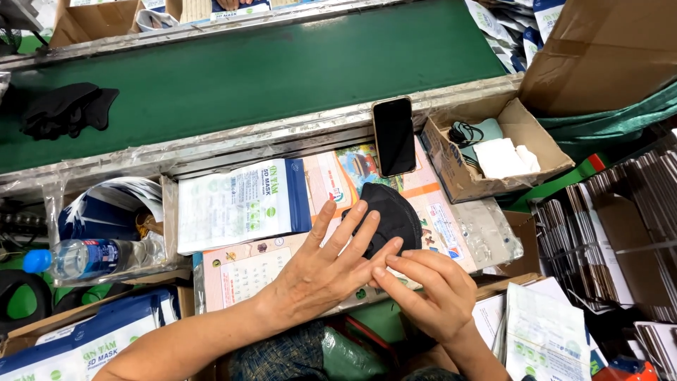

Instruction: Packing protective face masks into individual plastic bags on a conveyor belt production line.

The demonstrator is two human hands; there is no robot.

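Right hand [430, 293] fingers curled, holding nothing, fingertips touching left hand [331, 264]; left hand spread flat, empty, fingertips resting on black mask [391, 212] lying on printed sheet [261, 268]; phone [394, 136] beyond, leaning at green conveyor belt [268, 70]

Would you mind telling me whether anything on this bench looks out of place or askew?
A phone leans upright against the conveyor's edge, and a water bottle lies on its side at left. The left hand rests flat by a black mask; nothing looks spilled.
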